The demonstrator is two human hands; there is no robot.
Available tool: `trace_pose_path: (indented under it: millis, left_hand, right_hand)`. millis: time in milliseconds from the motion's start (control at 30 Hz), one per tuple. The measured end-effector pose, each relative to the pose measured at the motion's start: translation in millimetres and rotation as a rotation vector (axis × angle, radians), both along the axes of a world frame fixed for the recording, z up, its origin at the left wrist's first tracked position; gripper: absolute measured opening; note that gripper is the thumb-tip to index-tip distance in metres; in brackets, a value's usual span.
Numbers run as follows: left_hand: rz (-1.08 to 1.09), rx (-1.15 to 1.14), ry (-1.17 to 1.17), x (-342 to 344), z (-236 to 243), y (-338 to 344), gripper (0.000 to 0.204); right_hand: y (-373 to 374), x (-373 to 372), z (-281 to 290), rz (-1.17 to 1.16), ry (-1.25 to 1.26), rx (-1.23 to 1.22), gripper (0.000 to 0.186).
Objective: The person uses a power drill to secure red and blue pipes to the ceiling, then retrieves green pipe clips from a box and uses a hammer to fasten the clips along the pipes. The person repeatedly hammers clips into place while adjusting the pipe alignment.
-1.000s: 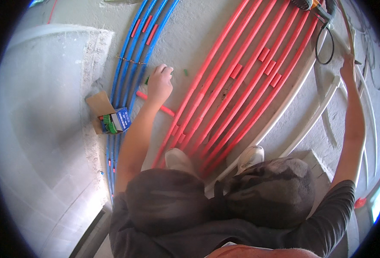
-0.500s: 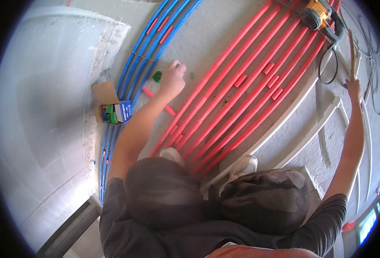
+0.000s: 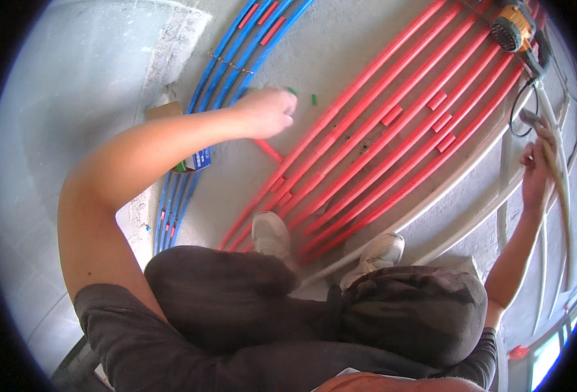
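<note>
My left hand (image 3: 270, 112) is closed and slightly blurred, above the concrete floor between the blue and red pipes. A bit of green (image 3: 292, 90) shows at its far edge; whether the fingers hold it, I cannot tell. A small green piece (image 3: 314, 99) lies just right of this hand. My right hand (image 3: 537, 173) is closed around a hammer near its dark head (image 3: 529, 119); the wooden handle (image 3: 566, 228) hangs down past the wrist. Partly hidden behind my left forearm, a blue and brown cardboard box (image 3: 201, 159) with green pieces rests on the blue pipes.
Blue pipes (image 3: 226, 65) run along the left wall (image 3: 92, 124). Several red pipes (image 3: 367, 117) cross the floor, with short red sleeves beside them. White pipes (image 3: 432, 199) lie farther right. An orange power tool (image 3: 512, 29) sits at the far right. My shoes (image 3: 270, 232) stand among the pipes.
My left elbow has swung out left, and the forearm now covers much of the box. The green clump is no longer visible. The hammer's handle has turned from pointing up to hanging down.
</note>
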State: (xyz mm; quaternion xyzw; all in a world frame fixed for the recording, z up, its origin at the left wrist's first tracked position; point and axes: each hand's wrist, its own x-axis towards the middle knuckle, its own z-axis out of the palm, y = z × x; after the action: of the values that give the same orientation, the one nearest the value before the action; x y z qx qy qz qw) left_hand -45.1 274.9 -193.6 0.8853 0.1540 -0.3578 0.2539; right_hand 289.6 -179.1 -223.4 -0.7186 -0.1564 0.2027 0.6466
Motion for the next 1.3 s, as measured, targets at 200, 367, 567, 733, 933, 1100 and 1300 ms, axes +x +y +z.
trace_pose_path:
  millis: [200,367,567,733,933,1100,1300]
  left_hand:
    - [0.118,0.06,-0.019,8.1,-66.4,-36.8,0.012]
    - [0.587,0.065,-0.278,-1.1,-93.3,-19.9,0.013]
    - [0.711,0.155,-0.521,-4.1,-110.8,-44.1,0.017]
    - [0.519,0.278,-0.564,-7.3,-111.0,-53.5,0.013]
    - [0.837,0.307,-0.9,-24.5,-105.9,-74.8,0.016]
    - [1.134,0.211,-1.167,-37.7,-101.3,-138.5,0.021]
    - [1.396,0.171,-1.305,-35.7,-120.2,-178.2,0.016]
  right_hand:
    - [87.3,-46.1,-24.0,0.228,0.165,0.18,0.035]
    - [147.6,-46.3,-9.8,0.385,0.567,0.429,0.043]
    - [208.5,-52.1,24.5,0.469,0.278,-0.336,0.032]
    - [239.9,-123.5,33.9,0.31,-0.158,-0.31,0.057]
    - [180.2,-170.0,9.9,0.46,0.306,-0.409,0.033]
    - [165.9,-198.8,9.6,0.614,0.294,-0.476,0.02]
    - [164.4,-211.8,8.6,0.611,0.129,-0.604,0.038]
